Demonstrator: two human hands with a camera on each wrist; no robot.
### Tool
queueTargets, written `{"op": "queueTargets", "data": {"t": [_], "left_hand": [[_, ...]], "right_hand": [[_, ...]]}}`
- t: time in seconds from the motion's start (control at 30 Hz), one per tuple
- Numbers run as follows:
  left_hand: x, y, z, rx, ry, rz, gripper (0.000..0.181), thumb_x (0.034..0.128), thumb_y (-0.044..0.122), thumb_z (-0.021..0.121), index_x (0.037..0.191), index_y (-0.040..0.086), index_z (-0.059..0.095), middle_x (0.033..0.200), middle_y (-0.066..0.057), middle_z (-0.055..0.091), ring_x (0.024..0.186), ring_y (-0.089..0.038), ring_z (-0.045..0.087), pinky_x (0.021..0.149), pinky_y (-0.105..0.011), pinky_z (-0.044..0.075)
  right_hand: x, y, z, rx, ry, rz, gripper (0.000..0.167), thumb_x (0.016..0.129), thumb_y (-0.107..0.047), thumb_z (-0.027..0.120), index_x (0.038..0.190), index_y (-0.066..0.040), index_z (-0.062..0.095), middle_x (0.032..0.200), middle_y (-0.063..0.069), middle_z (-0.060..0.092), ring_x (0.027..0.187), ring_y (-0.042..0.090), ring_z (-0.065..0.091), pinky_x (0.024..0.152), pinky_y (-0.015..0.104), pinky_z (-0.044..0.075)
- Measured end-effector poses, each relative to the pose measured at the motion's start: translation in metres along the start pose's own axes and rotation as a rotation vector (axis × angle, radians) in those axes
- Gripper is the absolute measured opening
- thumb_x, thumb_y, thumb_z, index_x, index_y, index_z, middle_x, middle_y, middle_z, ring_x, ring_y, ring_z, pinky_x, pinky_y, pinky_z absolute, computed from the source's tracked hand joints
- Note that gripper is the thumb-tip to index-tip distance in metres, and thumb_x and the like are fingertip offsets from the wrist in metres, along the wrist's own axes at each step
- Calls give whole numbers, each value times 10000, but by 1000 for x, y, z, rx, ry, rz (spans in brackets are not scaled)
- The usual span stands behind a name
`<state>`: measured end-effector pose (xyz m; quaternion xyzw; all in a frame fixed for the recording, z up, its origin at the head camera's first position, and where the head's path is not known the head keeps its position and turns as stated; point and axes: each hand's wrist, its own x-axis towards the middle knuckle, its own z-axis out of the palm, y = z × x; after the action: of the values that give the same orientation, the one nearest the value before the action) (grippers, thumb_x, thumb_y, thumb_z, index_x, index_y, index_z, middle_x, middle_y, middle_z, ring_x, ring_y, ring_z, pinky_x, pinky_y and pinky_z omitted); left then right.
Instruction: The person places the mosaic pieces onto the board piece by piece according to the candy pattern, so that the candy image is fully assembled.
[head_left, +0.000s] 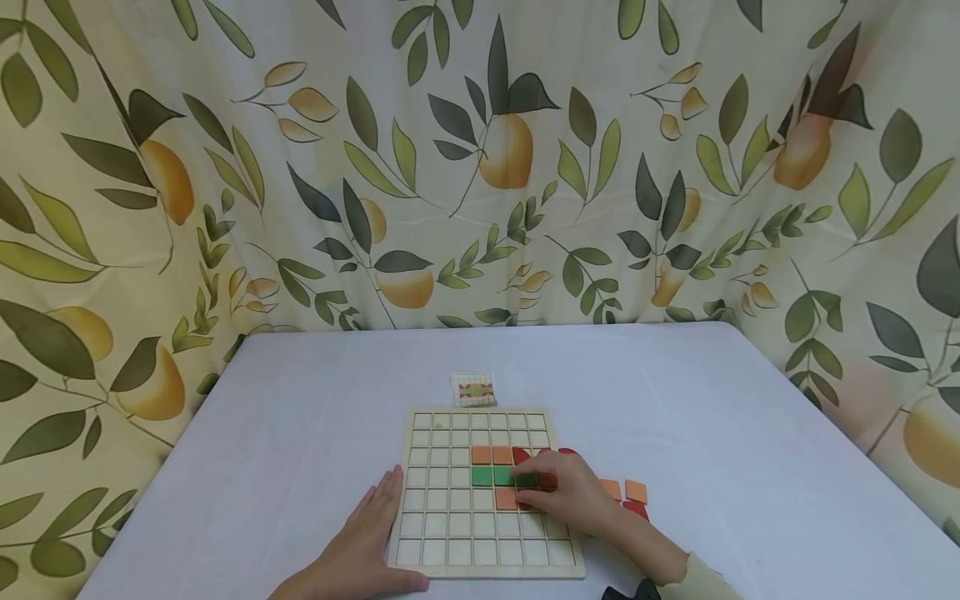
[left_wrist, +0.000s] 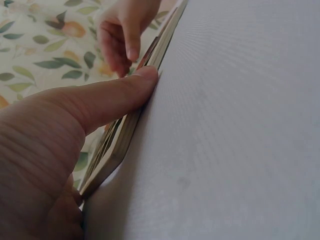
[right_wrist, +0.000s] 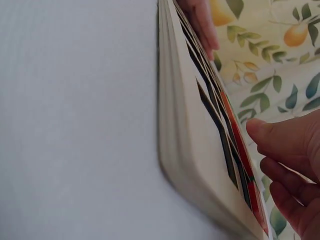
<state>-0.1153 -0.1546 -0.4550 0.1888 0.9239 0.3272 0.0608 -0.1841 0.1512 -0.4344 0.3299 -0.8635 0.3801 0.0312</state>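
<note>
Looming nearest the left wrist camera, the left hand point(left_wrist: 52, 145) is bracing the gridded board point(head_left: 487, 572), its thumb stretching along the near edge and its straight fingers lying against the left edge. The right hand point(head_left: 566, 487) is reaching over the board's right half, thumb and forefinger curving apart; nothing is showing between them, and I cannot tell whether a fingertip is touching a tile.

Some orange tiles point(head_left: 481, 455), green tiles point(head_left: 482, 476) and red tiles point(head_left: 520, 456) are sitting in middle and right-hand cells, partly hiding under that hand. Several loose tiles point(head_left: 635, 492) are lying to the right of the board, and a small pattern card point(head_left: 473, 390) is lying just beyond its far edge.

Judging by looks, the tiles are promising to be light, thin and stiff, perhaps slippery; opposite edges are seeming the best place for pinching. The board is looking rigid but likely to be sliding if nudged, so its outer frame is offering the safest hold.

Only the head view is showing the card and full cell layout; the right wrist view is instead revealing the board's layered side.
</note>
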Motion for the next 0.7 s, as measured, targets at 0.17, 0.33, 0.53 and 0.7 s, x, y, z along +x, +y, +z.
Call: {"op": "queueTargets", "data": {"t": [0.17,0.33,0.53,0.7], "left_hand": [[0,-2,0,1,-1,4,1316,575,712,679,1456,-20,32,1517,-147,69,1381,-271,34,980,-81,-131],[1,-4,2,-1,9,21,1321,573,724,669,1451,-34,38,1512,-164,74,1379,-288,41,979,-82,-137],[1,-2,1,7,6,15,1319,570,728,666,1455,-24,39,1514,-153,74,1380,-280,40,978,-82,-140],[1,-3,1,16,11,19,1317,572,724,666,1455,-22,35,1515,-151,73,1380,-280,42,980,-86,-141]], "right_hand": [[-9,3,-10,-4,45,35,242,762,-160,755,991,-100,707,928,-57,668,876,124,596,791,339,504],[-17,8,-23,15,62,85,264,760,-162,756,1014,-115,703,948,-64,674,937,134,600,808,390,506],[-27,12,-35,-4,87,218,263,748,-186,765,1004,-160,713,1011,-62,657,968,163,587,771,330,517],[-33,15,-43,-61,110,248,233,767,-157,749,997,-156,714,996,-61,664,977,177,599,817,392,501]]}}
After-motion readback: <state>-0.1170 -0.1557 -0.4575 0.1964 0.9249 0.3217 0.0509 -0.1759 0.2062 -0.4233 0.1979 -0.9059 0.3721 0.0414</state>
